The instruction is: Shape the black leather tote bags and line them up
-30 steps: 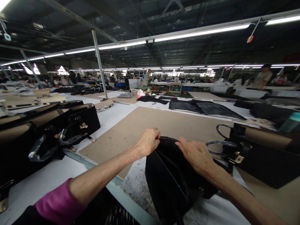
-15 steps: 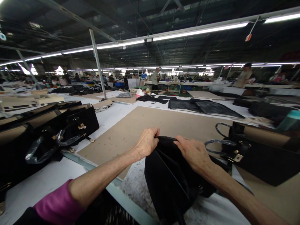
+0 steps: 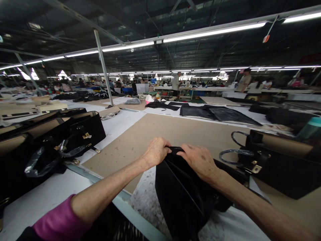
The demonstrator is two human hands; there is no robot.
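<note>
A black handbag (image 3: 180, 197) stands on the worktable right in front of me, its far top edge between my hands. My left hand (image 3: 156, 152) is curled in a fist grip on the left part of that edge. My right hand (image 3: 199, 160) lies over the edge just to the right, fingers bent down over it and close to the left hand. The fingertips of both hands are hidden behind the bag's rim. A purple sleeve (image 3: 60, 221) covers my left upper arm.
Finished black handbags with gold clasps (image 3: 85, 132) crowd the left side; another bag with wrapped handles (image 3: 273, 164) stands at the right. A brown board (image 3: 175, 134) covers the table beyond my hands. Black leather pieces (image 3: 218, 113) lie farther back. People work at distant tables.
My right hand has slid left along the bag's top edge toward my left hand. The left hand has held its grip. A person in the background has walked to the right.
</note>
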